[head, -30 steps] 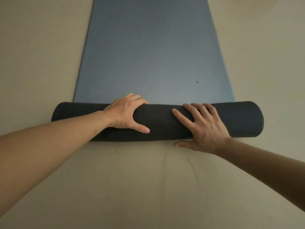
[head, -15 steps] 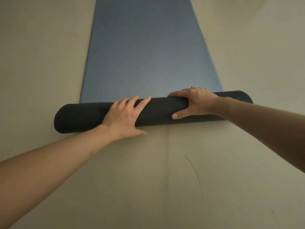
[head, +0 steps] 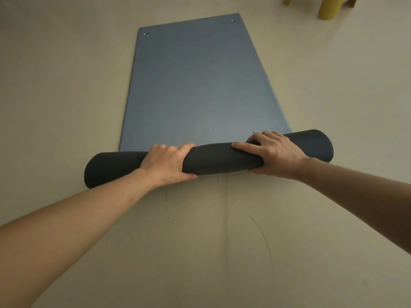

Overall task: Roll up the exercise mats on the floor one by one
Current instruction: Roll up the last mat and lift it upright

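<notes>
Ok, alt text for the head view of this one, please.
A person's left hand and right hand grip the dark roll of a partly rolled blue foam exercise mat on a beige floor. The flat part stretches away; yellow furniture legs stand top right.

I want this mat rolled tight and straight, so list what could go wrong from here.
1. The roll lies skewed, its right end farther ahead than its left; rolling on may make it telescope.
2. The left grip and right grip sit near the middle, so the unheld ends could loosen.
3. Much flat mat remains, so any skew may grow.
</notes>
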`<state>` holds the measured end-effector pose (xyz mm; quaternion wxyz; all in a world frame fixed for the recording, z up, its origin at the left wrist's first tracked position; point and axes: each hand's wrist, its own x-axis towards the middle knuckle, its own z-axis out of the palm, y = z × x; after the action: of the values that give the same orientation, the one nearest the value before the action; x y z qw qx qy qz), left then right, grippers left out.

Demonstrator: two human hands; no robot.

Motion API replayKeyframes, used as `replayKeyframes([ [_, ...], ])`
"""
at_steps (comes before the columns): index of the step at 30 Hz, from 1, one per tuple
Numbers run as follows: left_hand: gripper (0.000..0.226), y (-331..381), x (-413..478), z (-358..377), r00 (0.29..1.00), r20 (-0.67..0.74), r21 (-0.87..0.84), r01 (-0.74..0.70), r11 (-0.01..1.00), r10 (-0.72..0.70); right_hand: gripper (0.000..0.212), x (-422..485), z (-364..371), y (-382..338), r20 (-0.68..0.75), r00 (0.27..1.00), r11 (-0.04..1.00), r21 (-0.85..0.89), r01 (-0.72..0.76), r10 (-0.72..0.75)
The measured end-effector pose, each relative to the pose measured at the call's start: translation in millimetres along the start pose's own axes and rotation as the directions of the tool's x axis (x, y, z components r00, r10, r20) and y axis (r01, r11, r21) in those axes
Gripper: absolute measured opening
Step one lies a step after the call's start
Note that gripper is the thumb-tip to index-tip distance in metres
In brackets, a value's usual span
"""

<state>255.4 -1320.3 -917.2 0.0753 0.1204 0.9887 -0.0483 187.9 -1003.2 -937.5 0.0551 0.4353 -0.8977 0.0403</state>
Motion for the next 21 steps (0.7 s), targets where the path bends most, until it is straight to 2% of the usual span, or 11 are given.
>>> replayKeyframes([
  [3,0.082,2,-20,-6,1.000,0.024,-0.037,-0.012,0.999,0.013,0.088,-13,-8,-10,-0.024,0.999,1.000,0.001,0.030,-0.030],
  [6,0.082,10,-47,-13,0.995,0.095,-0.084,-0.007,0.996,0.015,0.085,-30,-22,-26,0.034,0.999,0.998,0.051,0.041,-0.042],
  [9,0.082,23,-79,-19,0.980,0.195,-0.162,0.007,0.987,0.025,0.083,-51,-41,-45,0.211,0.977,0.989,0.148,0.000,-0.031],
  [13,0.080,35,-107,-17,0.927,0.364,-0.287,0.018,0.958,0.092,0.085,-69,-52,-65,0.478,0.877,0.942,0.315,-0.116,-0.052],
  [16,0.085,38,-113,-5,0.903,0.418,-0.293,0.032,0.956,0.098,0.083,-71,-42,-71,0.542,0.838,0.901,0.394,-0.181,-0.068],
  [19,0.095,39,-117,2,0.922,0.377,-0.282,0.023,0.959,0.089,0.083,-71,-31,-67,0.561,0.826,0.887,0.407,-0.219,-0.053],
  [21,0.097,40,-125,5,0.974,0.165,-0.235,-0.113,0.965,0.154,0.082,-70,-26,-63,0.566,0.823,0.890,0.399,-0.222,-0.048],
])
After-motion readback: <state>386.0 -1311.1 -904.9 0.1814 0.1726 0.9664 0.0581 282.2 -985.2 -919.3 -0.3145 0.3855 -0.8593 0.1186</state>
